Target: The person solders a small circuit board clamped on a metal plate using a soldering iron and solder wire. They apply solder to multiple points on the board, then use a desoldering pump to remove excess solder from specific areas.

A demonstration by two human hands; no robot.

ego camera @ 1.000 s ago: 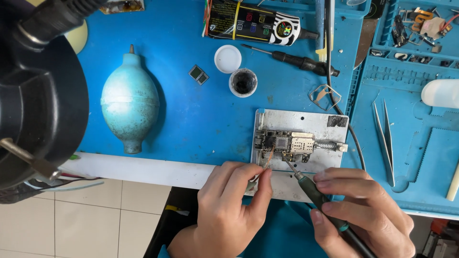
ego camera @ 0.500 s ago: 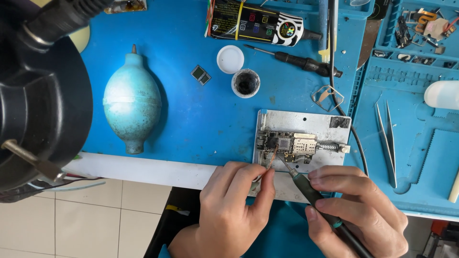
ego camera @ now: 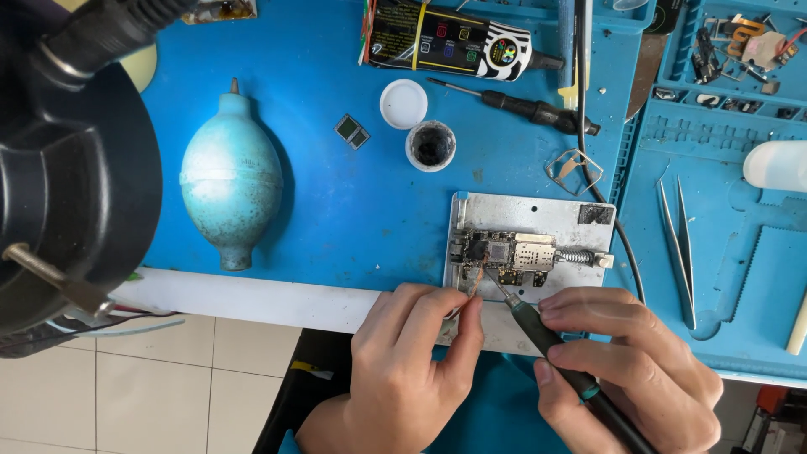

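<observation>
Head view: board sits clamped on a metal plate at 5 o'clock of the blue mat, near its front edge. Right hand is closed around a soldering iron, tip touching the board. Left hand pinches a thin strip, likely braid, at the board's near edge. Board looks small, stiff, light, fragile; best held by its edges. Blower at 9 o'clock, jar at 12.
</observation>
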